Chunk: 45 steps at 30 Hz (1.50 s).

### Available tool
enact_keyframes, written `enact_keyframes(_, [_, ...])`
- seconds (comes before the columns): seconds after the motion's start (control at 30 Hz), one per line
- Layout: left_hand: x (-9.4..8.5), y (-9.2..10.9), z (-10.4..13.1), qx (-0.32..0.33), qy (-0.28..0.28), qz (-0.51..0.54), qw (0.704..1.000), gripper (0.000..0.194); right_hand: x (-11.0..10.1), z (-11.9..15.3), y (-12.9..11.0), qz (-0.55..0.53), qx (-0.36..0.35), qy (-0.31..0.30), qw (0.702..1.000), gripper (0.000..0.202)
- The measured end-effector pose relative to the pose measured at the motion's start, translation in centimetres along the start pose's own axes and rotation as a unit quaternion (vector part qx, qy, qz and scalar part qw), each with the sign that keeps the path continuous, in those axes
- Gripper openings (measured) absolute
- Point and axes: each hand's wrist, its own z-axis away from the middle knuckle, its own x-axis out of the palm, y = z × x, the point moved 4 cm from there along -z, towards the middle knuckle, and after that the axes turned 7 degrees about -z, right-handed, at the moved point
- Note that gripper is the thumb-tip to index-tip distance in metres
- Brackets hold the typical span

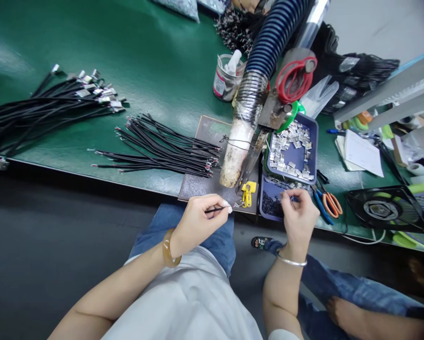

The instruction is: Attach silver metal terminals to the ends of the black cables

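Your white cloth shirt (186,302) is bottom center, left hand (197,218) pinching a thin black cable (212,210), right hand (300,215) pinched shut near the lower blue plastic tray (271,218).

Two blue bins (292,157), two bangles (168,249), one ribbed hose (273,40), one fan (382,209), one clear tub (219,85).

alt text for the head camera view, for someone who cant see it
A person's left hand pinches a thin black cable at a green workbench; the right hand, fingertips together, is at a blue tray of small black parts. More cables lie at left, beside a ribbed hose; another tray holds silvery pieces.
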Motion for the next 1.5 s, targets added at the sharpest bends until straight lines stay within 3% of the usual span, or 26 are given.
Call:
enact_keyframes(0.07, [-0.1,0.5,0.2,0.045,0.029,-0.052,0.997,0.013,0.4,2.1,-1.6,-0.14,0.005,0.023,0.99,0.017])
enact_keyframes(0.13, [0.0,1.0,0.4,0.098,0.05,-0.099,0.989,0.014,1.6,4.2,-3.4,-0.214,0.003,-0.042,0.976,0.012])
enact_keyframes(0.23, [0.1,1.5,0.7,0.155,0.069,-0.151,0.974,0.014,3.6,6.5,-5.1,-0.249,-0.006,-0.134,0.959,0.007])
enact_keyframes(0.43, [0.4,2.0,1.0,0.213,0.075,-0.224,0.948,0.015,5.6,7.4,-5.0,-0.255,0.025,-0.129,0.958,0.012])
enact_keyframes(0.63, [0.6,2.0,1.1,0.227,0.075,-0.244,0.94,0.014,5.5,7.4,-5.0,-0.252,0.044,-0.141,0.956,0.014])
enact_keyframes(0.8, [0.5,2.0,1.1,0.245,0.062,-0.258,0.933,0.018,5.5,7.6,-5.1,-0.206,-0.005,-0.146,0.968,0.014])
enact_keyframes(0.93, [0.0,2.3,1.1,0.258,0.037,-0.226,0.939,0.015,5.1,7.3,-4.8,-0.211,0.007,-0.115,0.971,0.023])
enact_keyframes(1.03, [-0.3,2.1,0.7,0.208,-0.023,-0.131,0.969,0.015,4.6,6.9,-5.1,-0.208,-0.017,-0.112,0.972,0.016])
enact_keyframes(1.13, [-0.4,1.5,0.4,0.12,-0.069,-0.03,0.99,0.016,3.9,7.0,-6.2,-0.156,-0.131,-0.101,0.974,0.013])
enact_keyframes(1.23, [-0.6,1.1,0.2,0.105,-0.049,-0.027,0.993,0.017,3.3,7.3,-6.4,-0.129,-0.161,-0.076,0.976,0.018])
enact_keyframes(1.4, [-1.0,1.3,0.2,0.153,0.019,-0.104,0.982,0.016,2.8,7.6,-5.7,-0.233,-0.06,-0.017,0.97,0.024])
enact_keyframes(1.5, [-0.9,1.6,0.0,0.167,0.018,-0.122,0.978,0.016,3.4,7.7,-6.3,-0.195,-0.111,-0.033,0.974,0.013])
